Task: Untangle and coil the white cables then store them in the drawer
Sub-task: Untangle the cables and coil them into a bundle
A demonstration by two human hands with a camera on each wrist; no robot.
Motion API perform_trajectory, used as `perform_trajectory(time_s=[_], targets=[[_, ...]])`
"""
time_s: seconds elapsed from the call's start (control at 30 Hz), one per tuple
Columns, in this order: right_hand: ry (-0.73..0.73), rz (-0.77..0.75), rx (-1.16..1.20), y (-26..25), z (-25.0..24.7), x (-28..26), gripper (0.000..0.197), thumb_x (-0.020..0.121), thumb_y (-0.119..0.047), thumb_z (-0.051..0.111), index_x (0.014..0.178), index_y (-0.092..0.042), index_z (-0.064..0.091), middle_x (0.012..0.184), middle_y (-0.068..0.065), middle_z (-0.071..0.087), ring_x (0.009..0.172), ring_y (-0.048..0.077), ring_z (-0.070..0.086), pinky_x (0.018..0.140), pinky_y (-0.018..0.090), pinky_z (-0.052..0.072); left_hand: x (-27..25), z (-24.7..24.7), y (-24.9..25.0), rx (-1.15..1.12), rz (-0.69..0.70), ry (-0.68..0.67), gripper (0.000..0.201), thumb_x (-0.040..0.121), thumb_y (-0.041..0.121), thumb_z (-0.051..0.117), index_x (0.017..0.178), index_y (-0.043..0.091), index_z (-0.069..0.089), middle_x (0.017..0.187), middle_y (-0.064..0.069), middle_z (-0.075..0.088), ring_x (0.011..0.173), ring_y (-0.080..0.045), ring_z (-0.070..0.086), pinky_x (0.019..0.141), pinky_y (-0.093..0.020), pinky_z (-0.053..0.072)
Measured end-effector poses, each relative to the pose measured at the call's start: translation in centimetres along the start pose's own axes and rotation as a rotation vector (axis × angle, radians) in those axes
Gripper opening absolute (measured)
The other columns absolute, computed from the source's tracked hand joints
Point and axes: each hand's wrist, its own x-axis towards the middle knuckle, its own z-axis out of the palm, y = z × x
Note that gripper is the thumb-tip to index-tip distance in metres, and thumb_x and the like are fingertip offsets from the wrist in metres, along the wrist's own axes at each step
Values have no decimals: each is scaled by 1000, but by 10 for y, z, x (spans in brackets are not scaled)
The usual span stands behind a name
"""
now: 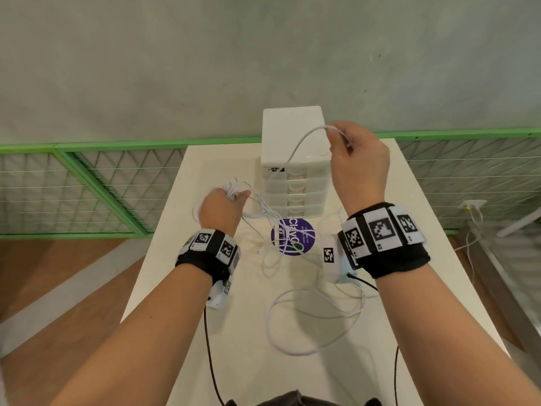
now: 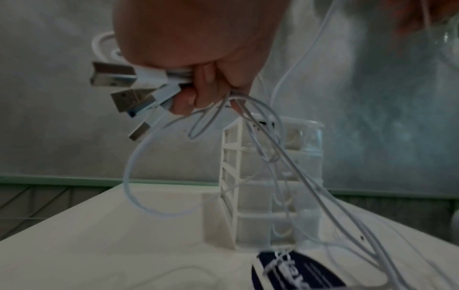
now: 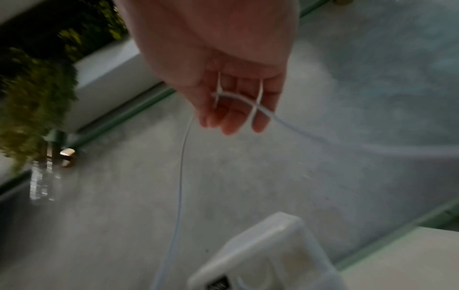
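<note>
Your left hand (image 1: pixel 221 208) grips the bunched cables (image 2: pixel 261 149) above the table (image 1: pixel 164 276); your right hand (image 1: pixel 358 162) pinches one strand, raised; pulling hard may tighten knots or topple the drawers (image 1: pixel 294 171).

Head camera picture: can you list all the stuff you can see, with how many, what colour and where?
cables: several, exact count unclear, white, tangled on the table and hanging from both hands
USB plugs: at least three, silver and white, sticking out of the left fist
drawer unit: one, white, far end of the table, drawers closed
table: one, white, in front of the person
round sticker: one, purple, on the table before the drawer unit
railing: one, green, behind the table
wrist bands: two, black with square markers, on the wrists
left hand: grips a bunch of cable ends
right hand: raised, fingers holding one cable
</note>
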Motion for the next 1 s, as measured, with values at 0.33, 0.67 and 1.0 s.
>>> perform_trajectory(time_s=[0.33, 0.67, 1.0], targets=[[-318, -224, -220, 5, 6, -24, 61, 79, 10, 47, 135, -12, 47, 139, 12, 44, 130, 26, 37, 111, 34, 28, 0, -28, 61, -81, 213, 109, 54, 84, 48, 65, 55, 15, 33, 56, -3, 41, 62, -26, 46, 59, -36, 39], [-829, -90, -686, -17, 15, -1, 36, 95, -35, 49, 109, -7, 67, 102, 12, 67, 97, 27, 60, 81, 31, 42, -8, -21, 75, -74, 313, 94, 52, 82, 51, 66, 58, 12, 39, 58, -3, 44, 63, -27, 47, 57, -33, 36], [-297, 37, 366, -41, 4, 2, 18, 95, -20, 48, 80, -23, 58, 58, -11, 46, 50, 5, 37, 53, 22, 33, -16, 6, 14, 217, 139, -26, 52, 90, 52, 54, 62, 10, 40, 69, -8, 51, 68, -28, 49, 62, -32, 35]])
